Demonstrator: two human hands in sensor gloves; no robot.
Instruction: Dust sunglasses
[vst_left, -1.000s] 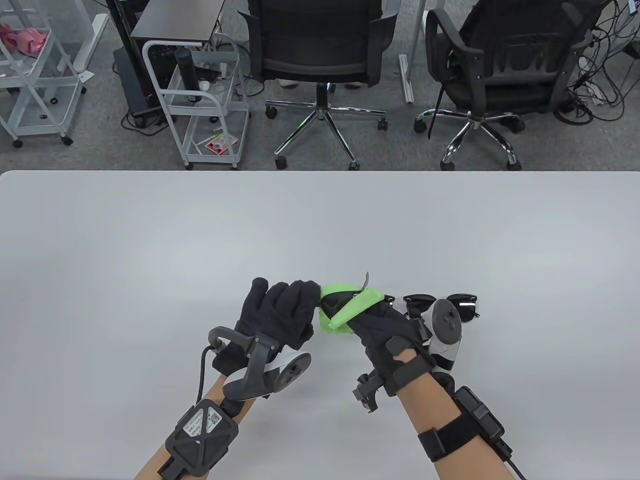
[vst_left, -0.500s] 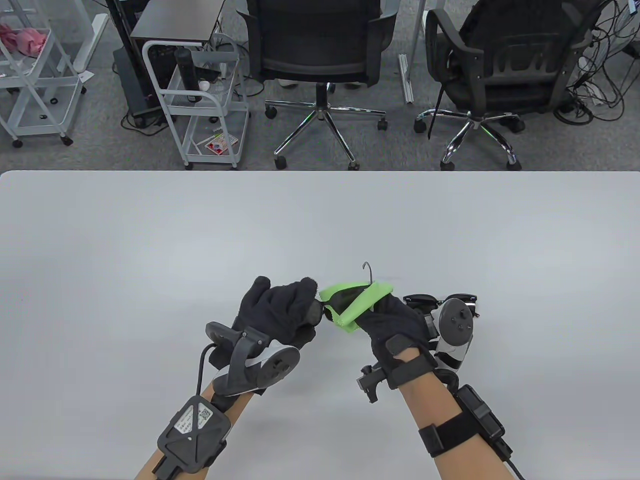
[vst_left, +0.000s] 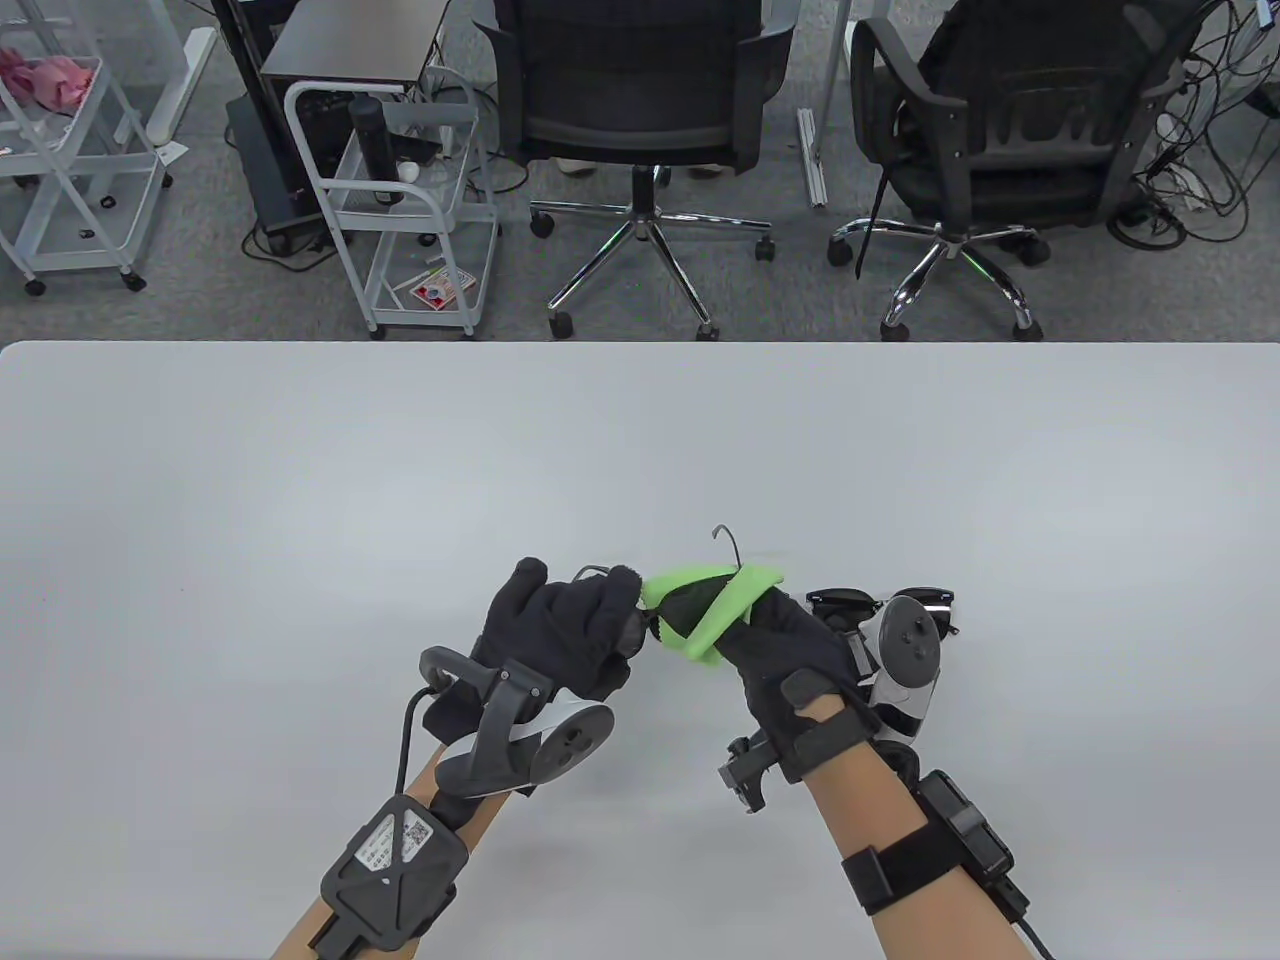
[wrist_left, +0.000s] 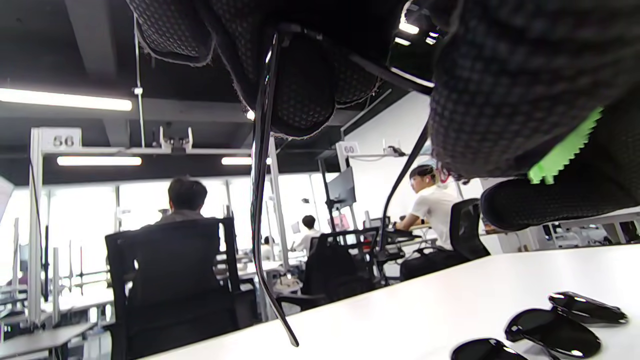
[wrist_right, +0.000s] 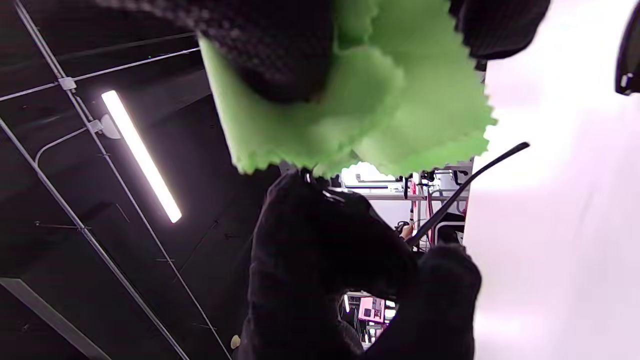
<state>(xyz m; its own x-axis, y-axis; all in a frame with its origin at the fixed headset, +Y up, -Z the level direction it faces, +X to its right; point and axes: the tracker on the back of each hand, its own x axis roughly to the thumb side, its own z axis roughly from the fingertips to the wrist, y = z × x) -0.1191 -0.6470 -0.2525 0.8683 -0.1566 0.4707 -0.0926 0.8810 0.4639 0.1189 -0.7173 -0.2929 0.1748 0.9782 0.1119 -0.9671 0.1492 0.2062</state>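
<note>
Table view, item one: sunglasses (vst_left: 655, 612), dark frame, held above the desk (vst_left: 300, 480) between two gloved hands near the front edge. Mostly hidden by glove and cloth; one thin temple arm rises behind with a hooked tip, a second shows beside the left fingertips.

Left hand (vst_left: 560, 630): fingers (vst_left: 620, 590) curled, pinching the frame at its left end. Left wrist view shows both temples hanging open below the glove.

Right hand (vst_left: 785, 645): fingers curled round a green cleaning cloth (vst_left: 715, 612), pressing it against the glasses. Right wrist view shows the cloth bunched, zigzag-cut edge hanging free; the lens under it is not visible.

Item two: spare sunglasses (vst_left: 850, 605), dark lenses, resting on the desk just beyond the right hand, partly behind its tracker. How many pairs lie there cannot be told.

Handling, judged: light, rigid frame, thin temples and hinges likely to bend or snap under twist; lenses smooth, prone to smears and scratches. Best held by the frame edge or bridge, never by a temple tip, with only cloth touching the lens. Cloth is soft, limp, slips easily unless bunched.
</note>
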